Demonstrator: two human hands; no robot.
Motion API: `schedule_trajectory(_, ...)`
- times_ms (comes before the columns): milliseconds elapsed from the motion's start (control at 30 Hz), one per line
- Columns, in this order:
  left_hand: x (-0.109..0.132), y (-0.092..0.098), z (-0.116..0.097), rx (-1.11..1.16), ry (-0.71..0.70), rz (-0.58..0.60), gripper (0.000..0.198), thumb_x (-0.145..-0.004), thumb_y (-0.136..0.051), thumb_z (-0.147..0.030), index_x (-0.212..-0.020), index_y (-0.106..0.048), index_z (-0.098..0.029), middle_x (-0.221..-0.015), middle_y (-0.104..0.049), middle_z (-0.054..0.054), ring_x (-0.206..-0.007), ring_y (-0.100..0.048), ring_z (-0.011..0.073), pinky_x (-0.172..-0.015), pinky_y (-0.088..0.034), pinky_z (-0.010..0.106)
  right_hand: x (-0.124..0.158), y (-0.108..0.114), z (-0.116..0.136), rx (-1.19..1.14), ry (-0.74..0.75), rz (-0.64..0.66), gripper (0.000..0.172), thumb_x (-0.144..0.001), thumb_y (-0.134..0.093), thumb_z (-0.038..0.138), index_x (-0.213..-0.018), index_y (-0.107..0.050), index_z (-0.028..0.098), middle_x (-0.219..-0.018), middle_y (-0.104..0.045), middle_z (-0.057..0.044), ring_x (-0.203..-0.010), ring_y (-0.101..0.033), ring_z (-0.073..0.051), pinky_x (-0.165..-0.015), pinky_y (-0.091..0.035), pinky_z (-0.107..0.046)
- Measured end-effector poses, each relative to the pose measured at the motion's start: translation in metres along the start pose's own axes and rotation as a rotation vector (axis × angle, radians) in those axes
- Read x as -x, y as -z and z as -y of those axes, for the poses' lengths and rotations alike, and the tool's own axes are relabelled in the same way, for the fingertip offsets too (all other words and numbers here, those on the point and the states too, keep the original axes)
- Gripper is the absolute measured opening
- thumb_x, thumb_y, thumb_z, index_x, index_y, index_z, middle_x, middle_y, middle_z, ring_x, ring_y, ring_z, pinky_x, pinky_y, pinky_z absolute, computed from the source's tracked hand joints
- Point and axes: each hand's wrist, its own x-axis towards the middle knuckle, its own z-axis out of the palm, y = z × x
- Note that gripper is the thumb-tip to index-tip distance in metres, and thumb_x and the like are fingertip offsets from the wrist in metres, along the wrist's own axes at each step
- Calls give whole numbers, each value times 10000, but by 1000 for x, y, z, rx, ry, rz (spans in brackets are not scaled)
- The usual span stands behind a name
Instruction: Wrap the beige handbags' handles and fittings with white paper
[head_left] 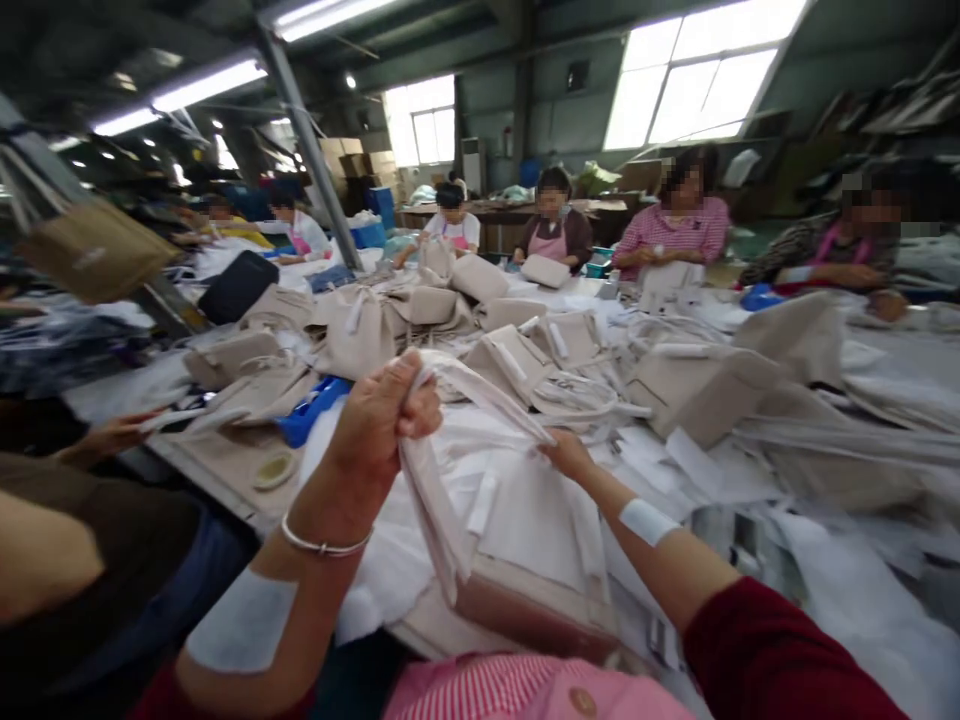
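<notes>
My left hand is raised in a fist, closed on a white fabric strap. The strap runs right and down to my right hand, which pinches its other end. From my left fist more of the strap hangs down over a beige fabric bag lying at the table's near edge in front of me. A metal bangle is on my left wrist, and white patches are stuck on both forearms.
The long table is heaped with beige bags and white straps. Several other workers sit along the far side. A person's hand rests at the left. A blue tray and a tape roll lie nearby.
</notes>
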Motion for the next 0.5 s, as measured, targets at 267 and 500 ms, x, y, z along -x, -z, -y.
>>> schedule_trajectory(267, -47, 12, 21, -137, -67, -82, 255, -742, -750, -306, -708, -566, -132, -476, -471, -86, -362, -357, 2, -379, -276, 121, 26, 28, -17, -392, -321, -81, 348, -783, -566, 427, -923, -684, 132, -885, -709, -122, -840, -629, -230, -731, -475, -329)
schedule_trajectory(500, -12, -2, 116, -507, 306, 91, 291, -821, -620, -407, -752, -604, -125, -591, -653, 20, -442, -570, 105, -451, -447, 208, 85, 46, 66, -1221, -179, 311, 579, -820, -499, 670, -1031, -673, 159, -1023, -698, -133, -834, -660, -207, -685, -502, -321)
